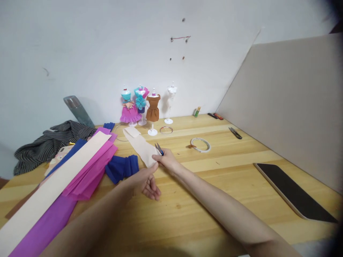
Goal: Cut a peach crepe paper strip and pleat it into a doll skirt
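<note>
A strip of pale peach crepe paper (pixel 143 148) slants over the table, its far end folded over. My right hand (pixel 167 160) grips the near end of this strip together with small dark-bladed scissors (pixel 159 148), whose points face up and away. The scissors' handle is mostly hidden in the fingers. My left hand (pixel 150 182) is just below, thumb stretched out to the paper's near edge. Its other fingers are loosely curled and apart from the thumb, with nothing visible in them. Bunched dark blue crepe paper (pixel 123 167) lies left of my left hand.
Left, peach, pink and purple paper sheets (pixel 88 160) overlap near striped cloth (pixel 53 139) and a bottle (pixel 79 110). Small dress forms (pixel 153 110), several dressed in paper, stand at the back. Right are a tape roll (pixel 200 145), black snips (pixel 235 133) and a dark tablet (pixel 292 191).
</note>
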### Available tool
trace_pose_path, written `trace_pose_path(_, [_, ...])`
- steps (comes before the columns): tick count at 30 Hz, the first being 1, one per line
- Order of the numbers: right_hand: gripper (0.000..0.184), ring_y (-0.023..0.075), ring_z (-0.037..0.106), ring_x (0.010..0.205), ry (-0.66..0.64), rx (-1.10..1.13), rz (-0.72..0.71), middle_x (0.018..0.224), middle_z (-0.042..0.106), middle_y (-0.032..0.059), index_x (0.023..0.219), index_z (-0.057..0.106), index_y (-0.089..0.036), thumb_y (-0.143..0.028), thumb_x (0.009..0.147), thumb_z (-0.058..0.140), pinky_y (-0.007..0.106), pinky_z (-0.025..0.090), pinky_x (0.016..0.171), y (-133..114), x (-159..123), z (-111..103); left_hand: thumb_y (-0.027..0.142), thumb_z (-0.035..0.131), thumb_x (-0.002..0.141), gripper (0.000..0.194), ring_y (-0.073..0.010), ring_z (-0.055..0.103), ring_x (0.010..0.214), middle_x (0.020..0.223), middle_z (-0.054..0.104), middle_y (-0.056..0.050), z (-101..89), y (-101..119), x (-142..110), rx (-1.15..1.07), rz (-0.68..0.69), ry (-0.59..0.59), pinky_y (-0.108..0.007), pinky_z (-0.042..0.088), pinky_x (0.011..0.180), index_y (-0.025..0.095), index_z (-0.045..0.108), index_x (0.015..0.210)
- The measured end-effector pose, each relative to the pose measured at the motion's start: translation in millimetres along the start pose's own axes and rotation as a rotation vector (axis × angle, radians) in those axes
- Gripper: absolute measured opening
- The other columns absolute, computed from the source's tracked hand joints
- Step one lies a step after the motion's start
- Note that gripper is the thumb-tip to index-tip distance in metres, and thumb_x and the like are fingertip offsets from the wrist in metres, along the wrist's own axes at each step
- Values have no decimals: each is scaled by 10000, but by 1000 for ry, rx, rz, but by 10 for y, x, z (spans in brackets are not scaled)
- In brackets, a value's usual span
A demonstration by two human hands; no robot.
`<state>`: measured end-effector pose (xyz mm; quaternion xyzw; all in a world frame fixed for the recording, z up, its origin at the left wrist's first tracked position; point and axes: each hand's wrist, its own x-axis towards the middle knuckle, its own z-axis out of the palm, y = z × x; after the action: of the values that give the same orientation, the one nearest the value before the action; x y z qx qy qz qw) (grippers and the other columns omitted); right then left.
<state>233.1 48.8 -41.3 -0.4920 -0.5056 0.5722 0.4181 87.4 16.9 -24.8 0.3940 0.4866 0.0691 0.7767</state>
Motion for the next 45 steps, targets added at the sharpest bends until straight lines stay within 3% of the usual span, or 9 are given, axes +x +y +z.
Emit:
trace_pose_path(2, [223, 39, 248, 388, 24, 77, 26, 422, 346, -109, 658, 429, -195, -309, 614, 615, 208, 158, 402, -2, -17, 3, 814, 523, 608, 717, -214, 675, 524, 644, 694, -182, 31, -90, 37, -142, 18, -8, -253, 501, 475, 106, 601, 520])
trace_pose_path(8, [290, 13, 232, 373, -70, 244, 160, 456, 426, -81, 660, 465, -174, -334, 543, 677, 184, 118, 376, -61, -99, 38, 620, 570, 766, 520, -172, 665, 588, 749, 711, -125, -13, -89, 29, -545, 180, 241, -241, 520, 531, 107, 643, 808])
trace_pose_path(11, [306, 7, 239, 364, -144, 269, 211, 436, 440, -73, 650, 490, -156, -315, 531, 723, 171, 111, 365, -53, -104, 61, 389, 614, 827, 298, -110, 616, 520, 693, 695, -77, -30, -73, 72, -607, 268, 288, -189, 487, 488, 97, 658, 858])
trace_pose_path(15, [312, 17, 268, 354, -144, 280, 221, 408, 416, -75, 633, 507, -142, -357, 614, 733, 160, 144, 345, -38, -85, 25, 185, 698, 750, 119, -86, 564, 453, 620, 671, -49, 3, -72, 141, -611, 362, 381, -179, 450, 443, 97, 648, 812])
trace_pose_path(18, [253, 43, 335, 378, -78, 309, 228, 441, 435, -60, 684, 544, -133, -356, 731, 653, 163, 245, 348, -50, -133, -108, 165, 747, 688, 152, -92, 567, 446, 579, 650, -30, 46, -89, 189, -625, 369, 419, -185, 450, 437, 118, 621, 760])
trace_pose_path(23, [124, 73, 457, 462, 16, 353, 363, 601, 522, -26, 864, 614, -122, -183, 758, 639, 210, 432, 432, -36, -416, -415, 140, 777, 636, 194, -65, 533, 410, 556, 629, -10, 81, -99, 245, -633, 371, 386, -153, 390, 383, 115, 621, 747])
trace_pose_path(30, [286, 25, 306, 412, -123, 427, 452, 615, 450, -38, 891, 637, -122, -377, 763, 669, 156, 144, 346, 8, -775, -488, 137, 815, 544, 279, -75, 576, 504, 662, 673, -6, 110, -56, 243, -674, 460, 312, -163, 404, 420, 127, 647, 766])
trace_pose_path(35, [354, 39, 369, 410, -120, 386, 431, 643, 468, -32, 916, 652, -133, -432, 730, 679, 177, 234, 327, -11, -897, -406, 176, 812, 530, 348, -182, 659, 791, 856, 724, -49, 128, -68, 230, -679, 495, 281, -278, 514, 691, 139, 677, 849])
trace_pose_path(45, [320, 8, 247, 343, -179, 409, 488, 551, 458, -55, 897, 630, -156, -430, 740, 683, 163, 90, 323, 14, -941, -399, 254, 842, 482, 386, -170, 614, 657, 774, 709, -56, 124, -107, 264, -592, 571, 289, -273, 437, 583, 125, 685, 810])
